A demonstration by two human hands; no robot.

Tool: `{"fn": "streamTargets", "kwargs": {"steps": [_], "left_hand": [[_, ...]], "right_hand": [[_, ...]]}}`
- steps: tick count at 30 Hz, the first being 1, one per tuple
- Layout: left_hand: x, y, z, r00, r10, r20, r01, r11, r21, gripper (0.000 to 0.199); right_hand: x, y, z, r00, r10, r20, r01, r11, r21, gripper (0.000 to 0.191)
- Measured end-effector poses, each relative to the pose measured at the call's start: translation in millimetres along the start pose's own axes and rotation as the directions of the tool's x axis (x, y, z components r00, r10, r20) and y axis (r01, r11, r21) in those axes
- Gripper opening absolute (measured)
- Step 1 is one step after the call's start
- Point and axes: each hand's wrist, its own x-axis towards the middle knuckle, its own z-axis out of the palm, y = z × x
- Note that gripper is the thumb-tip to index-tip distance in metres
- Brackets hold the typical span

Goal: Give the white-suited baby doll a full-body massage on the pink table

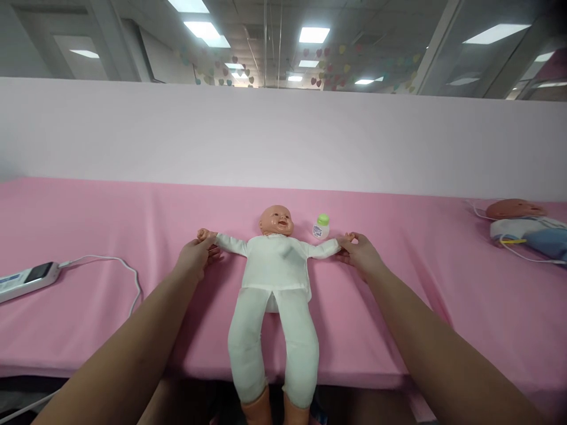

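Note:
A baby doll (278, 265) with a white cloth body lies on its back, arms stretched out sideways and lower legs hanging past the table's front edge. My left hand (198, 255) is closed around the doll's wrist on the left side of the picture, and the doll's small fist shows above my fingers. On the other side my right hand (359, 254) pinches the doll's other wrist, at the end of its sleeve. Beside the doll's head stands a small clear bottle (321, 227) with a green cap, close to my right hand but apart from it.
Pink cloth covers the table (177, 206), with a white wall panel (283, 141) behind it. At left lies a white handheld device (31, 280) with a screen and a white cable (128, 268). Another doll (527, 227) with thin tubing lies at far right.

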Motion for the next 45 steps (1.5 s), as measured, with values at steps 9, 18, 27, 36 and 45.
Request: {"fn": "streamTargets", "kwargs": {"steps": [9,18,27,36,45], "left_hand": [[-52,5,16.7,0.819,0.543,0.187,-0.565,0.702,0.434,0.033],[-83,6,30.3,0.297,0.557,0.776,-0.951,0.102,0.291,0.022],[-82,5,31.0,0.261,0.463,0.847,-0.955,-0.003,0.295,0.029],[-72,7,25.3,0.795,0.479,0.373,-0.604,0.687,0.403,0.027],[-25,6,14.4,0.999,0.046,0.022,-0.044,0.998,-0.053,0.015]], "right_hand": [[-54,-28,32,0.835,-0.546,0.062,0.541,0.797,-0.270,0.062],[-78,-29,53,0.356,-0.676,0.645,0.934,0.252,-0.252,0.034],[-79,-27,56,0.296,-0.631,0.717,0.955,0.215,-0.205,0.035],[-51,-21,35,0.846,-0.487,0.217,0.531,0.804,-0.266,0.060],[-6,-5,1,0.992,0.127,-0.025,-0.129,0.982,-0.137,0.104]]}}
